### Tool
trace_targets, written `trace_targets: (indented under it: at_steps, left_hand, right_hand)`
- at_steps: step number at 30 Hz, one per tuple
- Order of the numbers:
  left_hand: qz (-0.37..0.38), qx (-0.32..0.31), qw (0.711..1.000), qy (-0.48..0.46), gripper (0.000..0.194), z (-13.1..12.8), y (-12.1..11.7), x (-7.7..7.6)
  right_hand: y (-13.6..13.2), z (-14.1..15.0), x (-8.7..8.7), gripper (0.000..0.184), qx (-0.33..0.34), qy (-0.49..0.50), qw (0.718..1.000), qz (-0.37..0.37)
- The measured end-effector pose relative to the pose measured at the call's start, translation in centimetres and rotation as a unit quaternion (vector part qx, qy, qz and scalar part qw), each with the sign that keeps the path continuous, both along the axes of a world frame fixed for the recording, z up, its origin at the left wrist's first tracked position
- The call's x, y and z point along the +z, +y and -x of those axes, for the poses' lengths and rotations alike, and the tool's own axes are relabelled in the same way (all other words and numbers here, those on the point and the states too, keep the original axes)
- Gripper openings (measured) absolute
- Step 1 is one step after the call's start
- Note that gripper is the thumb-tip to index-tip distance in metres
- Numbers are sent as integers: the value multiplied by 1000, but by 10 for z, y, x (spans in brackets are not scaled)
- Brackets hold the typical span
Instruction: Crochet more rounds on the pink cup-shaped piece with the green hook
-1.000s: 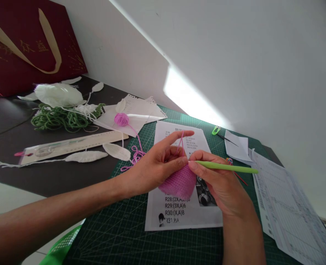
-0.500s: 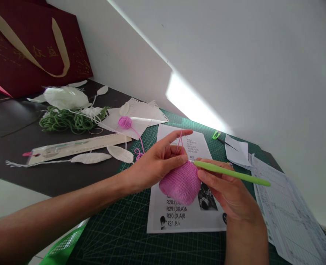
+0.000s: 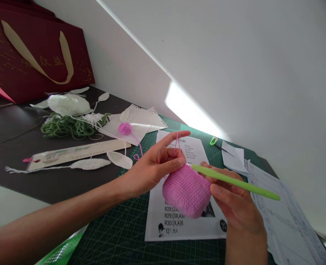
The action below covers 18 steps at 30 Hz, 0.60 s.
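My left hand pinches the top edge of a pink crocheted piece, with its index finger stretched out and a strand of pink yarn looped over it. That strand runs back to a small pink yarn ball. My right hand holds a light green crochet hook, whose tip sits at the rim of the pink piece. Both hands hover above a printed pattern sheet lying on a green cutting mat.
White crocheted leaves, a ruler in a packet, green yarn and white stuffing lie at left. A dark red gift bag stands at the back left. More papers and green snips lie at right by the wall.
The pink piece has turned and dropped lower, showing more of its side. My right hand has slid lower with the hook, which now tilts more steeply. The view has shifted slightly.
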<state>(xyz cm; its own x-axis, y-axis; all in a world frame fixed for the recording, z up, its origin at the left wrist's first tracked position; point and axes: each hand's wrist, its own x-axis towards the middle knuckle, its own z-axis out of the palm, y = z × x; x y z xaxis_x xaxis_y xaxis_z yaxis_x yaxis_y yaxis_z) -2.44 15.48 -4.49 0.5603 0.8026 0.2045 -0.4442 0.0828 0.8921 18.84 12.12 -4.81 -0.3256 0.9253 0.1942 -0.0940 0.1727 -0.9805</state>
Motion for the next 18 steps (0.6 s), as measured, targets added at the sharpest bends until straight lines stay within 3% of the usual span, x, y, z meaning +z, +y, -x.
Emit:
trace_targets:
  at_steps: [5, 11, 18]
  left_hand:
    - [-28, 29, 999, 12, 53, 0, -5, 2]
    - [-76, 40, 995, 48, 52, 1, -10, 4]
    - [-145, 90, 977, 126, 52, -1, -8, 0]
  right_hand:
    - [0, -1, -1, 16, 5, 5, 1000, -11]
    - [1, 5, -6, 14, 50, -30, 998, 23]
    - [5, 11, -2, 11, 54, -49, 996, 55]
